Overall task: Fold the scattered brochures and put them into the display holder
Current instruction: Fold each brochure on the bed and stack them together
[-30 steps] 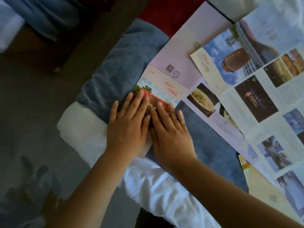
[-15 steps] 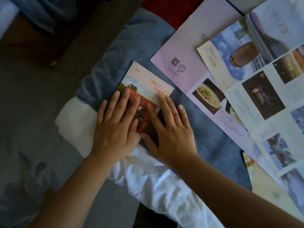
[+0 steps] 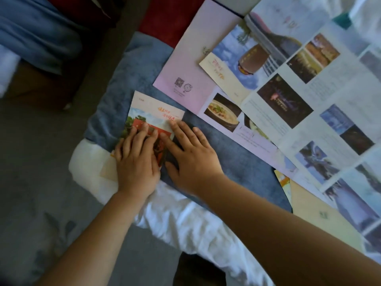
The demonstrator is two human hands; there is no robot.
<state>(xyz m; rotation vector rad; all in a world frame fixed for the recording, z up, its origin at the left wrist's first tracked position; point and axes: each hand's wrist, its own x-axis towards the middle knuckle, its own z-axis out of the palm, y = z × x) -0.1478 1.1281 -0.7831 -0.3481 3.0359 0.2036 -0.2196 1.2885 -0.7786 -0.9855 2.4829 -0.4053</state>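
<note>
A folded brochure (image 3: 153, 113) with a red picture and orange writing lies on a blue towel (image 3: 132, 79). My left hand (image 3: 137, 159) presses flat on its lower half, fingers spread. My right hand (image 3: 190, 153) lies flat beside it, with the index and middle fingertips on the brochure's right edge and the palm on the towel. Several unfolded brochures are spread to the right: a pink one (image 3: 195, 58) with a food photo, and a large white one (image 3: 321, 96) with many photos. No display holder is in view.
A yellow brochure (image 3: 317, 219) lies at the lower right, partly under the white one. White bedding (image 3: 191, 221) bunches below the towel. Grey floor (image 3: 33, 182) lies to the left, with blue fabric (image 3: 35, 32) and a red cloth (image 3: 165, 15) at the top.
The folded brochure has been slid left, away from the pink one, onto open towel. My right hand has shifted right, so it now touches only the brochure's right edge.
</note>
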